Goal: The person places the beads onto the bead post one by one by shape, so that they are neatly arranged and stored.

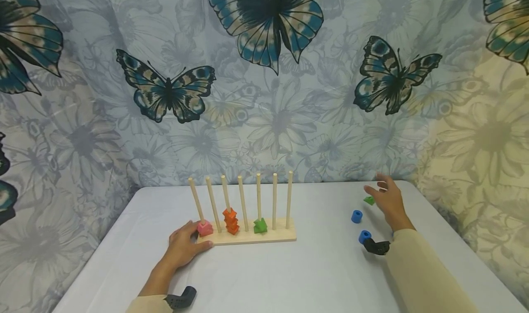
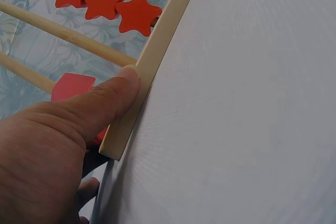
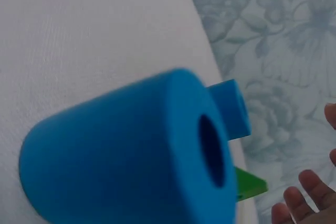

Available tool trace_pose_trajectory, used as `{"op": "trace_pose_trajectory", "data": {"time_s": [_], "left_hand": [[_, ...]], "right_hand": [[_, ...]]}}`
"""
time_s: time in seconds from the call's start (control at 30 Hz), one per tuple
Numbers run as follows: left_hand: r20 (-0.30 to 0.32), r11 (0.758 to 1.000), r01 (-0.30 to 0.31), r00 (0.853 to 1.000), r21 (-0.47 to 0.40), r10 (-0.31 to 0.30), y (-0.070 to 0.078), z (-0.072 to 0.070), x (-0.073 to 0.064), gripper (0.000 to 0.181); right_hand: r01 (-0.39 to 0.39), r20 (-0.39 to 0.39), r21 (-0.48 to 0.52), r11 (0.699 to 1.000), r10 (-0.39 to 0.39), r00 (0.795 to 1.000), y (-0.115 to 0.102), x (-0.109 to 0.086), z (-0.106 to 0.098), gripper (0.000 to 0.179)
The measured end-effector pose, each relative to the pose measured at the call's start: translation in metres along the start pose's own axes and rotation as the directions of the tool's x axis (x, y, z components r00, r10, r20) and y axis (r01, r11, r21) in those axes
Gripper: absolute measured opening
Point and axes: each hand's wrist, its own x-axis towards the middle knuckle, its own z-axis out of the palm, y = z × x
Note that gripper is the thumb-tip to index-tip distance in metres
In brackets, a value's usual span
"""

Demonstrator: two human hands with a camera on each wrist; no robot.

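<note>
A wooden peg stand point(image 1: 264, 239) with several upright dowels stands on the white table. My left hand point(image 1: 182, 246) grips its left end, thumb along the front edge and the other fingers round behind. Close to that hand, a pink block point(image 1: 205, 228) sits low on the leftmost dowel. Orange-red stars point(image 1: 231, 221) are stacked on the third dowel, and a green block point(image 1: 260, 226) is on the fifth. My right hand point(image 1: 389, 204), holding nothing, is over the table's right side with fingers spread, just beside a loose green block point(image 1: 369, 200).
Two blue cylinders with holes lie nearer than the loose green block: one blue cylinder point(image 1: 357, 216) and a second blue cylinder point(image 1: 364, 237), partly covered by the black wrist camera point(image 1: 377, 246). Butterfly-printed cloth point(image 1: 281, 134) hangs behind the table point(image 1: 322, 276).
</note>
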Motion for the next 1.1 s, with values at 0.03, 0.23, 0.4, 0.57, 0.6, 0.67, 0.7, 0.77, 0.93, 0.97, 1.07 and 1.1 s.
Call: {"op": "trace_pose_trajectory", "data": {"time_s": [0.03,0.23,0.4,0.57,0.6,0.67,0.7,0.77,0.93,0.97,1.07,1.1], "left_hand": [[-0.001,1.000,-0.001,1.000,-0.001,0.001,0.000,0.000,0.000,0.071],[-0.010,1.000,-0.011,1.000,-0.003,0.010,0.002,0.000,0.000,0.071],[-0.013,1.000,-0.017,1.000,0.006,0.017,0.002,0.000,0.000,0.071],[-0.010,1.000,-0.004,1.000,0.012,0.004,0.001,0.000,0.000,0.071],[-0.011,1.000,-0.003,1.000,0.010,0.003,0.001,0.000,0.000,0.071],[-0.011,1.000,-0.002,1.000,0.008,0.002,0.000,0.000,0.000,0.071],[-0.011,1.000,-0.001,1.000,0.006,0.001,0.000,0.000,0.000,0.071],[-0.010,1.000,-0.001,1.000,0.006,0.001,-0.001,0.001,0.000,0.071],[-0.009,1.000,0.000,1.000,0.012,0.000,-0.001,0.000,0.001,0.072],[-0.009,1.000,-0.001,1.000,0.012,0.001,-0.002,0.000,0.001,0.072],[-0.008,1.000,-0.003,1.000,0.009,0.003,-0.001,0.000,0.001,0.072],[-0.009,1.000,-0.003,1.000,0.008,0.003,-0.001,0.000,0.001,0.072]], "right_hand": [[-0.029,0.010,0.002,1.000,0.029,1.000,0.002,0.002,0.001,0.077],[-0.130,0.034,-0.027,0.991,0.131,0.991,0.016,0.007,0.004,0.080],[-0.194,0.023,-0.060,0.979,0.196,0.980,0.028,0.009,0.005,0.080],[-0.188,0.017,-0.123,0.974,0.192,0.981,0.035,0.011,0.007,0.074],[-0.190,0.012,-0.133,0.973,0.193,0.981,0.035,0.011,0.008,0.073],[-0.197,-0.005,-0.154,0.968,0.198,0.980,0.036,0.011,0.010,0.069],[-0.203,-0.014,-0.167,0.965,0.204,0.979,0.036,0.010,0.010,0.068],[-0.211,-0.030,-0.197,0.957,0.210,0.977,0.036,0.009,0.011,0.066],[-0.185,-0.055,-0.276,0.943,0.177,0.983,0.039,0.009,0.015,0.059],[-0.170,-0.053,-0.296,0.940,0.162,0.985,0.041,0.010,0.016,0.057],[-0.119,-0.048,-0.351,0.929,0.110,0.993,0.045,0.011,0.017,0.050],[-0.104,-0.045,-0.366,0.925,0.094,0.995,0.046,0.011,0.017,0.049]]}}
